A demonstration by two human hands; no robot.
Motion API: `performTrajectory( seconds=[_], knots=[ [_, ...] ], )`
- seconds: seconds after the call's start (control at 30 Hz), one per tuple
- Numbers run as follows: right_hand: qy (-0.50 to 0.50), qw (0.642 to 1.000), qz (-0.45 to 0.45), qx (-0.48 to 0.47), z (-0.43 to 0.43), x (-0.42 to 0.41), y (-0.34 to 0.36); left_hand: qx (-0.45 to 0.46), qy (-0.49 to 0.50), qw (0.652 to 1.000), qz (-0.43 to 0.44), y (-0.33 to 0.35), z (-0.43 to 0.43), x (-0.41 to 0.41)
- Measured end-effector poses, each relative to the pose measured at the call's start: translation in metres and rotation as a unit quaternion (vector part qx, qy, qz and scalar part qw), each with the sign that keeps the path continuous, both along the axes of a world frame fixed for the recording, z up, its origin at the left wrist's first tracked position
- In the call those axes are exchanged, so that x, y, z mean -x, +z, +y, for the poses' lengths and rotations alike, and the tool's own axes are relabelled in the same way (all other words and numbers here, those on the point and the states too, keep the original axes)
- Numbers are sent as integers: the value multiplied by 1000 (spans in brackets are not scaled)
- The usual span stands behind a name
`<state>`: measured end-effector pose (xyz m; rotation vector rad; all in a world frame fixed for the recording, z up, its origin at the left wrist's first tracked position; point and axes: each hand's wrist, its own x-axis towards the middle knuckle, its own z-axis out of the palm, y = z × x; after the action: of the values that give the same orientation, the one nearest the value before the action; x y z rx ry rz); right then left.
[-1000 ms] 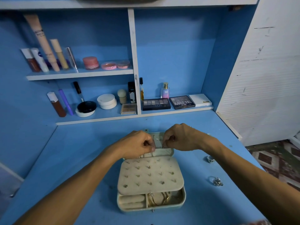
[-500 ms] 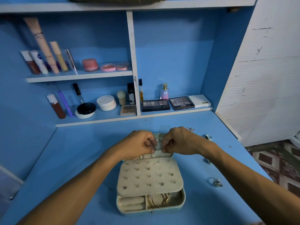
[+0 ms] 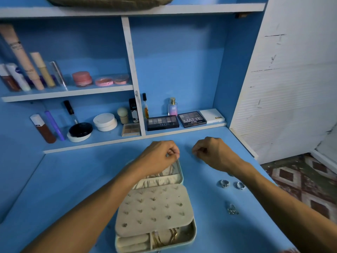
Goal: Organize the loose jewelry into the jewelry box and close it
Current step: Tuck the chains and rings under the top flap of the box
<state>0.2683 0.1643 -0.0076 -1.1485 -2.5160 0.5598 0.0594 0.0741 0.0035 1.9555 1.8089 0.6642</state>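
Observation:
The cream jewelry box (image 3: 194, 233) lies open on the blue table. A padded earring panel (image 3: 153, 210) with several studs covers its middle. Gold chains (image 3: 168, 237) lie in the front right compartment, and more gold pieces sit in the lid pocket (image 3: 164, 177). Two silver rings (image 3: 224, 183) (image 3: 239, 185) and a silver jewelry piece (image 3: 232, 209) lie loose to the right of the box. My left hand (image 3: 160, 157) hovers over the lid with fingertips pinched. My right hand (image 3: 211, 152) is pinched too, a short gap to its right. Nothing shows between either hand's fingers.
Low shelves behind the table hold eyeshadow palettes (image 3: 162, 122), compacts (image 3: 105, 121), tubes and a small perfume bottle (image 3: 172, 106). A white slatted wall (image 3: 284, 106) bounds the right side, with patterned floor (image 3: 310, 179) beyond the table's right edge.
Both hands were pinched together over the lid pocket. They have lifted and drawn apart, the right one moving right. The camera has moved closer, and more loose rings show on the right.

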Motion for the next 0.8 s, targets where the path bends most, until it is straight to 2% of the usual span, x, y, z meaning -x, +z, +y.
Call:
performTrajectory(
  seconds=[0.1, 0.23, 0.37, 0.63, 0.8],
  knots=[
    [-51, 997, -43, -35, 21, -15, -4, -21, -4, 1000, 15, -6, 17, -10],
    [-68, 990, -118, -30, 33, -21, -4, -37, -9, 998, 51, -9, 36, -23],
    [-83, 987, -136, -29, 33, -16, -5, -19, -15, 997, 71, -14, 47, -31],
    [-89, 987, -122, -55, 36, -17, -10, -12, -14, 997, 77, -22, 52, -33],
    [-77, 997, 19, 6, 40, -22, 9, -48, -5, 999, 10, -12, 54, -31]
  ],
)
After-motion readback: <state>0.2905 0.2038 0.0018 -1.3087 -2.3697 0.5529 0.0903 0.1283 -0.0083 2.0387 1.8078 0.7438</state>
